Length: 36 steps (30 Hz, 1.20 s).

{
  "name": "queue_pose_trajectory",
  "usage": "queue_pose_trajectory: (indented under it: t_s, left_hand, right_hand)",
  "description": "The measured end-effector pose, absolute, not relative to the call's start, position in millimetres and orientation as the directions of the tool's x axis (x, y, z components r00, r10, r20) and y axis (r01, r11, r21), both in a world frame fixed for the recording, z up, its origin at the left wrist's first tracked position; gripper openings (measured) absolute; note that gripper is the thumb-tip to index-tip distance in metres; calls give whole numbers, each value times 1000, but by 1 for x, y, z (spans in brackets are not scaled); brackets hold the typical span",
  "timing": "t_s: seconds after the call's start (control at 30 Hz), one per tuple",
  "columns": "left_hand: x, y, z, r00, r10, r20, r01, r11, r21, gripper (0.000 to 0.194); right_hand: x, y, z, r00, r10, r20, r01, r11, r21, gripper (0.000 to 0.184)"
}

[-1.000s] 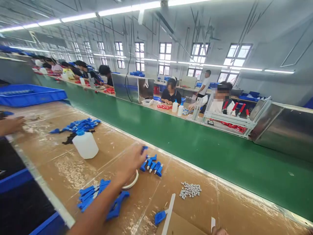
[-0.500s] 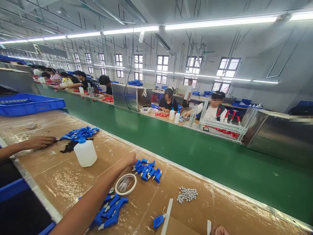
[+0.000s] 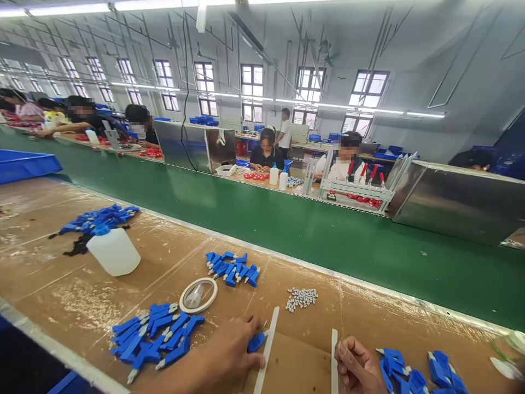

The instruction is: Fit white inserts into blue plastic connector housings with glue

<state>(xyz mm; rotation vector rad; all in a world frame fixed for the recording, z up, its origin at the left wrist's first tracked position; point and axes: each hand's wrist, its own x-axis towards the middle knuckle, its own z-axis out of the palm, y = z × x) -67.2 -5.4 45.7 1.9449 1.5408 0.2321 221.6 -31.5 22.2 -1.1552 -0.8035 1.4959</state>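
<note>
My left hand (image 3: 233, 347) reaches in over the brown tabletop, its thumb and fingers apart around one blue plastic piece (image 3: 256, 342) with a pale tip. That piece lies beside the left white strip (image 3: 268, 347); whether my fingers touch it I cannot tell. My right hand (image 3: 356, 364) is closed beside the right white strip (image 3: 334, 358), thumb against curled fingers. What it pinches, if anything, is too small to make out. Similar blue pieces lie in a heap (image 3: 158, 334) left of my left hand, a smaller group (image 3: 232, 268) beyond it, and another (image 3: 418, 372) right of my right hand.
A tape roll (image 3: 199, 295) lies between two blue groups. Small grey parts (image 3: 301, 299) sit beyond the strips. A white bottle (image 3: 114, 251) stands at left, near more blue pieces (image 3: 96, 219) and black parts (image 3: 77, 244). Past the table edge runs a green belt (image 3: 246, 202); people work opposite.
My left hand has come back from the far blue group to the single blue piece. The right hand shows more fully. The other person's hand at left is gone, and the view has shifted.
</note>
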Motion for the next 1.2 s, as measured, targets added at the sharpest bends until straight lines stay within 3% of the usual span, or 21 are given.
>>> queue_pose_trajectory:
  t_s: [0.13,0.23,0.3,0.37,0.43,0.53,0.63,0.8,0.9,1.03,1.2]
  left_hand:
    - [-59,-12,43,270,911,-311,880,-103,463,26]
    - [-67,-5,39,230,935,-271,835,-47,549,22]
    - [-70,-1,34,257,940,-226,685,-13,729,23]
    - [-67,0,30,343,919,-193,415,36,909,32]
    - [-58,-1,27,429,887,-171,116,134,984,45]
    - [-42,-3,28,494,853,-170,-182,292,939,52]
    - [-28,-3,32,506,845,-172,-314,367,876,46]
    - [-13,3,35,506,853,-129,-450,389,804,37]
    - [-3,9,34,502,856,-122,-536,419,733,35]
    - [10,12,27,509,823,-253,-575,544,611,39]
    - [17,9,14,520,781,-344,-571,618,540,27]
  right_hand:
    - [211,-34,35,69,962,-264,-250,-240,-938,54]
    - [208,-33,33,82,966,-247,-208,-226,-952,56]
    - [208,-33,27,102,970,-222,-206,-198,-958,55]
    - [209,-33,22,87,975,-207,-208,-185,-961,53]
    - [211,-34,19,58,979,-197,-200,-181,-963,52]
    - [212,-33,16,56,981,-185,-184,-172,-968,52]
    - [212,-31,14,65,981,-180,-163,-168,-972,53]
    - [213,-35,21,25,983,-182,-98,-179,-979,52]
    - [215,-48,31,-105,972,-212,23,-211,-977,47]
    - [215,-69,26,-199,948,-250,218,-206,-954,46]
    - [204,-82,-3,-209,944,-254,192,-215,-957,47]
